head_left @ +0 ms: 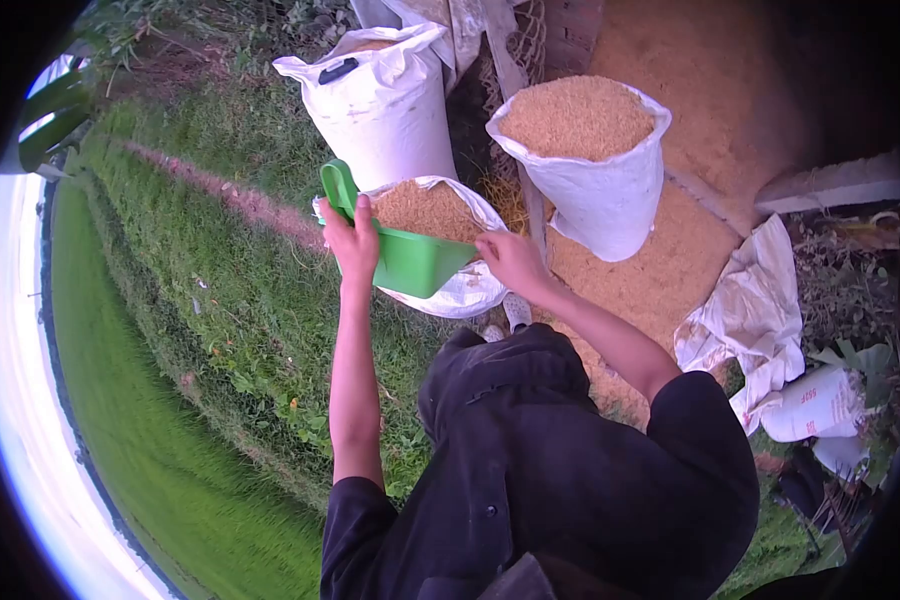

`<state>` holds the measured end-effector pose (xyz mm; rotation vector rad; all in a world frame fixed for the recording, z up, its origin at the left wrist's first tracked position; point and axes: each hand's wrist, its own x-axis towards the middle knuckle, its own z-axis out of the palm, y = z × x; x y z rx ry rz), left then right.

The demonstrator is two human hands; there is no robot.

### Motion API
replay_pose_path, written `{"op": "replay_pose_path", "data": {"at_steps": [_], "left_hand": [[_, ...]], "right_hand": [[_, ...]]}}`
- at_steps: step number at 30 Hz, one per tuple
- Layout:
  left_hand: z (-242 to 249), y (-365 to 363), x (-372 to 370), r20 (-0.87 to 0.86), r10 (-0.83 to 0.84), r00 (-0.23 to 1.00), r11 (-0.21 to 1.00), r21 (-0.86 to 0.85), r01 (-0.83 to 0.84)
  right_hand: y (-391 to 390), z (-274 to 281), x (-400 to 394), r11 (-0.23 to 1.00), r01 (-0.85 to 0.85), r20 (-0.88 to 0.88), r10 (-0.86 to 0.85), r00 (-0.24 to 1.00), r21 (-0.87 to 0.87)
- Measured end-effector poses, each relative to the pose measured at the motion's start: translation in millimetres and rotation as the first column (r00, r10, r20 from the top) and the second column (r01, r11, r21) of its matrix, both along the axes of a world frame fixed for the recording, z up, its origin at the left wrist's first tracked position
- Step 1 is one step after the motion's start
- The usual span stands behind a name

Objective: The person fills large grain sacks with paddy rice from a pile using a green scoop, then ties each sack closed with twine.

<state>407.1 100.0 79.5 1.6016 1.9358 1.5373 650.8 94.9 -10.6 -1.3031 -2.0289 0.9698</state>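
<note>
"Green plastic scoop [422, 262] over the nearest sack [462, 302], left hand [352, 245] closed around its handle end!"

"And the right hand [513, 264]?"

"Fingertips pinched on the opposite rim! Beyond the nearest sack, two more white sacks: back sack [385, 130], right-hand sack [610, 205]!"

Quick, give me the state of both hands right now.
Left hand: closed, holding the green scoop beside its handle.
Right hand: fingers bent at the scoop's front edge; whether they grip it cannot be told.

Two hands [355, 240] [515, 264], one scoop [410, 262], three upright sacks [385, 125] [610, 205] [475, 293].
</note>
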Motion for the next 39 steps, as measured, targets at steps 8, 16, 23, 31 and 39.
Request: {"op": "replay_pose_path", "data": {"at_steps": [8,16,23,31,39], "left_hand": [[2,29,-21,0.038,0.013,0.999,0.999,-0.052,-0.011],[20,36,-8,-0.104,-0.099,0.99,0.989,-0.123,0.086],[52,25,-13,-0.054,-0.134,0.989,0.977,-0.176,0.123],[88,46,-29,-0.105,0.071,0.992,0.989,-0.123,-0.084],[141,78,-5,-0.197,0.097,0.976,0.991,-0.075,-0.114]], "right_hand": [[-64,-59,-21,1.0,-0.025,0.498,0.016,0.867,0.011],[-105,7,-22,0.977,0.128,0.225,-0.088,0.97,-0.168],[-135,-13,-15,0.917,0.381,-0.051,-0.389,0.92,-0.12],[-161,9,-5,0.625,0.776,-0.349,-0.748,0.565,-0.084],[-180,29,41,0.349,0.924,-0.262,-0.916,0.303,-0.153]]}}
